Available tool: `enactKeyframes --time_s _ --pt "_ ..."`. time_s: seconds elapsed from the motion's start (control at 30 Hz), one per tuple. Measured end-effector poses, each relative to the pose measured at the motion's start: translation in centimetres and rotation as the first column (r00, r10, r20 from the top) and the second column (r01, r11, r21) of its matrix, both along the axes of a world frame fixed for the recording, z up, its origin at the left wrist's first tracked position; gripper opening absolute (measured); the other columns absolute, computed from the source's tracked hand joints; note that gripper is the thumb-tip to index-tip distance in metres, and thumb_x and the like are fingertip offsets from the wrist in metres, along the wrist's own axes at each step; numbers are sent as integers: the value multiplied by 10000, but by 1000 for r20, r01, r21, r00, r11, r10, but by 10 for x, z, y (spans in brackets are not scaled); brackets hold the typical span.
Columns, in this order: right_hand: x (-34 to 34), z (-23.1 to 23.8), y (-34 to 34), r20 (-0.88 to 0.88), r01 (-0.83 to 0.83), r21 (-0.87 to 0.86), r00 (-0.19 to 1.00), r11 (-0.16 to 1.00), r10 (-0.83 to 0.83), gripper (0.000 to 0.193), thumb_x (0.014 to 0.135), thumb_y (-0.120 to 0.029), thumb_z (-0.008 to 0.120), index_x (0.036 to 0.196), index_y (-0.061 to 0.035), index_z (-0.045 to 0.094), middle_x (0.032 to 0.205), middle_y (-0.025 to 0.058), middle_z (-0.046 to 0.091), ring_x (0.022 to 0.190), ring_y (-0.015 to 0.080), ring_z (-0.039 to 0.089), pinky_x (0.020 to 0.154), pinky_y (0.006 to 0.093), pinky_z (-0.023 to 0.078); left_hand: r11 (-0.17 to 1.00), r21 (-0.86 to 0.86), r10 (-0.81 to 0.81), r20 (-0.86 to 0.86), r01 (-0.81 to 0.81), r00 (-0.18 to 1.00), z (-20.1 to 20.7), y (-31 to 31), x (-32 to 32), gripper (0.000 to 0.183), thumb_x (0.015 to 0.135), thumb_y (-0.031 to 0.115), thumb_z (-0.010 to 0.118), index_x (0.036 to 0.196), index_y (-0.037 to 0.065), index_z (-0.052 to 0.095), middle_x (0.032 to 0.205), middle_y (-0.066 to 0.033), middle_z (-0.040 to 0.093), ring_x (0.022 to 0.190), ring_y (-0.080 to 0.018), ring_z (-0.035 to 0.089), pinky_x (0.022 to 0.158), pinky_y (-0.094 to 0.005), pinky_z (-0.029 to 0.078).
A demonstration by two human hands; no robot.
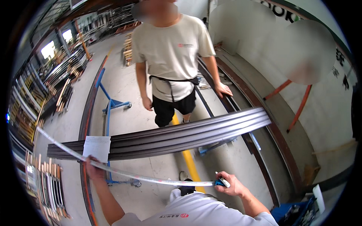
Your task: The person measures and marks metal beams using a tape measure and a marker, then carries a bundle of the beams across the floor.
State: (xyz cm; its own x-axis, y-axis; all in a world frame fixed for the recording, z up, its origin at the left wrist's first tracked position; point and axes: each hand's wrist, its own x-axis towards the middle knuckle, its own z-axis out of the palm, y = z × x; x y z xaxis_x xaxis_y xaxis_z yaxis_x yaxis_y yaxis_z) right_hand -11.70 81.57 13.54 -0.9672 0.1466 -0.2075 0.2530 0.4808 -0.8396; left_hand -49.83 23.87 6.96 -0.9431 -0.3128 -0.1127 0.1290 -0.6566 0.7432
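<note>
A tape measure's pale blade (151, 180) stretches out across my front, bowing from the far left down to the blue tape measure case (219, 183). My right hand (233, 185) is closed around that case, along with a slim white thing that looks like a marker (224, 181). At the other side, my left hand (94, 170) grips the blade partway along. It is at the lower edge of a white paper sheet (97, 147); whether it touches the sheet I cannot tell. The paper lies over long dark grey metal profiles (181, 136) in front of me.
Opposite me a person (169, 56) stands behind the profiles, one hand (224, 89) on a dark rail (237, 107). Blue wheeled stands (113, 103) are on the floor. Racked profiles (47, 184) line the left; a blue bin (298, 211) sits at lower right.
</note>
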Motion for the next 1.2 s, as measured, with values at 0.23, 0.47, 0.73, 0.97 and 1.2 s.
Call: enactKeyframes --time_s 0.23,0.47,0.73,0.97,1.2 --pt "162 -63 -99 -45 442 -243 884 863 -466 347 877 -257 759 1114 -52 610 967 134 720 905 240 703 826 369 559 326 -517 -785 319 792 531 -4 259 247 276 1020 221 589 929 7 737 728 -15 635 622 -121 582 557 -305 467" --pt "260 -86 -149 -155 664 -575 486 479 -860 248 1000 -174 572 1204 -43 520 996 68 643 865 121 593 768 287 505 -597 -448 -743 621 665 -248 10 378 419 352 1009 329 673 898 2 744 716 35 607 685 -63 507 614 -297 457" --pt "333 -53 -107 -362 882 -369 155 294 -919 361 1017 -287 627 1254 -44 504 958 80 638 845 198 617 778 337 515 -436 -148 -868 331 888 -371 -12 474 386 290 993 203 570 1071 -44 700 896 -102 680 687 -134 607 585 -258 505" --pt "336 -37 -98 -352 906 -421 -107 55 -930 433 1047 -388 587 1270 -27 503 991 73 635 887 164 598 825 304 495 -326 425 -908 108 844 -404 15 633 423 253 949 138 509 1126 -13 609 992 -111 606 842 -168 556 632 -269 471" --pt "319 4 -57 -538 963 -210 29 168 -842 455 1013 -327 619 1295 25 559 1057 152 626 902 245 625 811 346 517 -553 559 -750 -10 618 -662 32 708 533 386 830 -153 481 1188 -81 608 1107 -163 591 910 -206 558 792 -280 493"
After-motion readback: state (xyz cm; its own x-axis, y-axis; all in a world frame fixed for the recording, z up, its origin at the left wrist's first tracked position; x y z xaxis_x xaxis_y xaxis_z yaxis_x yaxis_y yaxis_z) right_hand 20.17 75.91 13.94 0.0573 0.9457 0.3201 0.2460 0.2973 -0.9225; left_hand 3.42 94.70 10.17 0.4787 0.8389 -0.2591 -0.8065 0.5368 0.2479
